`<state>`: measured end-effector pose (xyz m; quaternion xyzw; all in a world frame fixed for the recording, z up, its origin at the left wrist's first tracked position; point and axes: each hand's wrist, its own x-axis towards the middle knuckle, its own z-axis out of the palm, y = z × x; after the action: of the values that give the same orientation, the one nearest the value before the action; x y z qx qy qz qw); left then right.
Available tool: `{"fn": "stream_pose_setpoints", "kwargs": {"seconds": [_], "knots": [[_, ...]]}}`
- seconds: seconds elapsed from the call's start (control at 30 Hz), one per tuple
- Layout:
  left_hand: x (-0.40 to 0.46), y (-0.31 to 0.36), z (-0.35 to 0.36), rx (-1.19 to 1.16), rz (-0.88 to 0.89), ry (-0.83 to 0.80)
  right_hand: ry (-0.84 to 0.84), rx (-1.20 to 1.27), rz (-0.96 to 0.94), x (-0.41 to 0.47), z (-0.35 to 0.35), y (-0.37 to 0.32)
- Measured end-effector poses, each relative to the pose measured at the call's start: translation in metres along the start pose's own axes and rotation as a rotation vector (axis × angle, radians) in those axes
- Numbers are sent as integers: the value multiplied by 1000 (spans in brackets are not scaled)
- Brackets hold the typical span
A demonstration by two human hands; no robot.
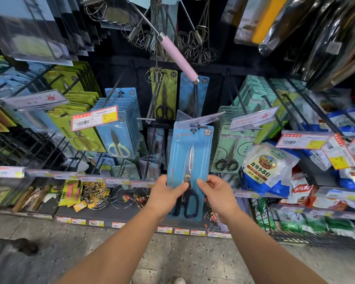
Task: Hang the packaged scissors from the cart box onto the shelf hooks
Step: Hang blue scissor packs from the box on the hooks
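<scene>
A blue blister pack of black-handled scissors [190,158] stands upright in front of the shelf, held by both hands at its lower half. My left hand [166,190] pinches its left edge, thumb on the front. My right hand [216,191] pinches the right edge the same way. The pack's hang hole sits at the tip of a black shelf hook [199,126] under a clear price-tag holder. The cart box is out of view.
More packaged scissors hang on hooks to the left [119,138] and right [229,154]. Whisks with a pink handle [177,56] hang overhead. Bagged baking soda [264,165] lies on the right shelf. Wire items fill the low shelf [94,195].
</scene>
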<state>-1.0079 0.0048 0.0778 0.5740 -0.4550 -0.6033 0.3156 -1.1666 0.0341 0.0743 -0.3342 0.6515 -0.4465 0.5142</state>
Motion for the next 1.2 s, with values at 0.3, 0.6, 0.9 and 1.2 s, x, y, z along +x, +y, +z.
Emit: {"fn": "stream_pose_setpoints", "kwargs": {"seconds": [0.3,0.6,0.9,1.2], "knots": [[46,1,1,208,17,0,200,-293,-12,36,14,-15],[68,6,-1,367,-27,-14,183,-530,108,58,21,-19],[53,-2,-24,778,-96,-13,-13,-762,185,38,27,-15],[-5,0,-85,1131,-56,158,-267,-1190,-207,10,98,-32]]}}
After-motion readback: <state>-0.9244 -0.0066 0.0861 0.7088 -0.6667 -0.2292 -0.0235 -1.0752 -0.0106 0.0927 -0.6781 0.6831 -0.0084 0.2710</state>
